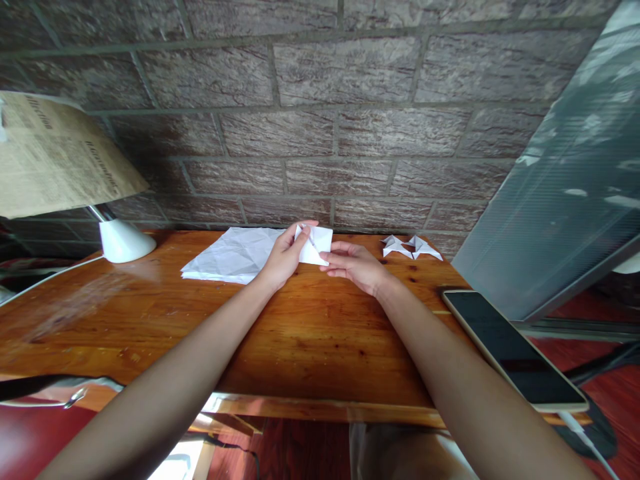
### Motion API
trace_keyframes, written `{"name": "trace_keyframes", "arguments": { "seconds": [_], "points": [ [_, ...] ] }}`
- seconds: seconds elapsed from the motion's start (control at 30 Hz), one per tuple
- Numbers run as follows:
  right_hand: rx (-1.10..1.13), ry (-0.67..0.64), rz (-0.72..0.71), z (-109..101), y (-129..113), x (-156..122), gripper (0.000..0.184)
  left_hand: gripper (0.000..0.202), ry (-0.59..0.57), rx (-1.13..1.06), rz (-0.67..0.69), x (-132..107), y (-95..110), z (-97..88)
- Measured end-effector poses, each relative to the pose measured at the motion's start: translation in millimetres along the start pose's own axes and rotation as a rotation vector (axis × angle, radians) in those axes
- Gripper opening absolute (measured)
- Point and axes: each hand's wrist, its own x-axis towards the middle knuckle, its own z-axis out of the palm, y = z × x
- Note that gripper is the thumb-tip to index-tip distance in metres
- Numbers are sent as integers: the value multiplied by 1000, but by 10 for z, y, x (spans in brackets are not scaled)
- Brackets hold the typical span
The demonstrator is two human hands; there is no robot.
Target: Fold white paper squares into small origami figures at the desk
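Note:
Both my hands hold a small folded white paper [318,244] just above the far part of the wooden table [200,327]. My left hand [286,257] pinches the paper's left edge, thumb on top. On the lower right side, my right hand [354,265] grips it with curled fingers. A stack of creased white paper sheets [231,256] lies flat just left of my left hand.
Two folded white paper shapes [411,247] lie at the table's far right by the brick wall [320,120]. A dark-screened phone [510,347] rests on the right edge. A lamp with a white base [124,240] and paper shade stands at the left.

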Motion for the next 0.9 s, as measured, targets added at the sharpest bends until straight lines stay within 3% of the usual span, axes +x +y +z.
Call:
{"name": "trace_keyframes", "arguments": {
  "seconds": [0.3, 0.67, 0.9],
  "points": [
    [-59, 21, -4, 6, 24, 17, 18, 52, -60, -145, -58, 6, -20, 49],
    [73, -18, -57, 40, 41, 30, 18, 52, -60, -137, -59, 4, -28, 43],
    [114, 109, -93, 34, -3, 45, 14, 51, -59, -124, -55, 3, -33, 46]
  ]
}}
